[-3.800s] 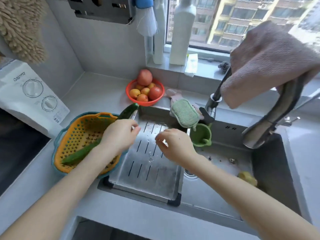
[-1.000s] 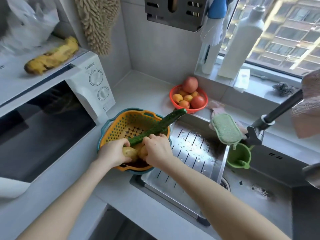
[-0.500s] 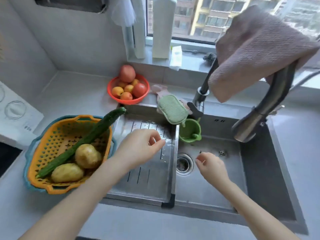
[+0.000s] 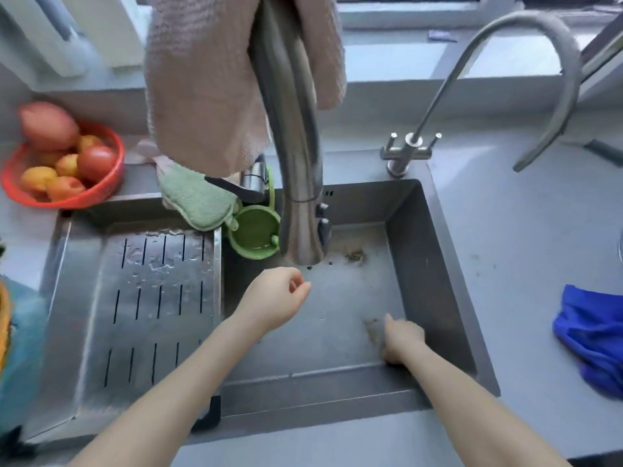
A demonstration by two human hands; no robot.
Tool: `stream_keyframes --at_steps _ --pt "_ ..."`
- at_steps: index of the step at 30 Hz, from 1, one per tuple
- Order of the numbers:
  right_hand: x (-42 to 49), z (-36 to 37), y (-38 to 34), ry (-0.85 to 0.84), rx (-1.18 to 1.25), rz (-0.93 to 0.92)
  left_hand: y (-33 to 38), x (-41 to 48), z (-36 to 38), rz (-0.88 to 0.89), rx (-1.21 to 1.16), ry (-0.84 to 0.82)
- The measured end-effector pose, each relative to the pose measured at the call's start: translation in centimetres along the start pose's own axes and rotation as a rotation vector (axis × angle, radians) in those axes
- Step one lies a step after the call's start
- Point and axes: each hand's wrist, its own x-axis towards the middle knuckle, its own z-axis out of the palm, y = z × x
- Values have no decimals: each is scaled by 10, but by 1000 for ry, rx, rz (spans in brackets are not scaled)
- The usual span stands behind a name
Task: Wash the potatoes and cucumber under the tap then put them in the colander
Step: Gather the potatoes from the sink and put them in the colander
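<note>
Potato [image 4: 373, 327], blurred, against right hand [image 4: 402, 342], low in sink [image 4: 425, 237]

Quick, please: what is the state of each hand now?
Left hand: loosely curled, holds nothing.
Right hand: at a blurred object; grip cannot be told.

1. A dusty-pink cloth [image 4: 202, 79] with a waffle weave hangs over the brushed-steel tap [image 4: 296, 163].
2. The basket [image 4: 111, 183] is bright orange-red. It holds a red tomato [image 4: 96, 161], yellow-orange small fruit [image 4: 37, 178] and a pinkish-red larger fruit [image 4: 47, 124].
3. The scrubbing pad [image 4: 195, 200] is pale green, and the cup [image 4: 256, 235] is a stronger leaf green.
4. The draining tray [image 4: 84, 315] is silver-grey, patterned with three rows of short dark slots.
5. The worktop [image 4: 522, 247] is pale grey, and the crumpled rag [image 4: 593, 332] on it is vivid royal blue.
6. At the left edge, the colander [image 4: 4, 325] shows orange against a teal outer bowl [image 4: 23, 348].
</note>
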Motion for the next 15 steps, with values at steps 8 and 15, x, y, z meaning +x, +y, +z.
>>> stream_keyframes --at_steps 8,15 --pt "12 5 -2 -66 -173 27 -11 -4 0 -104 -1 17" --pt "-35 -68 -36 -225 493 -80 -30 -23 -31 -175 -48 100"
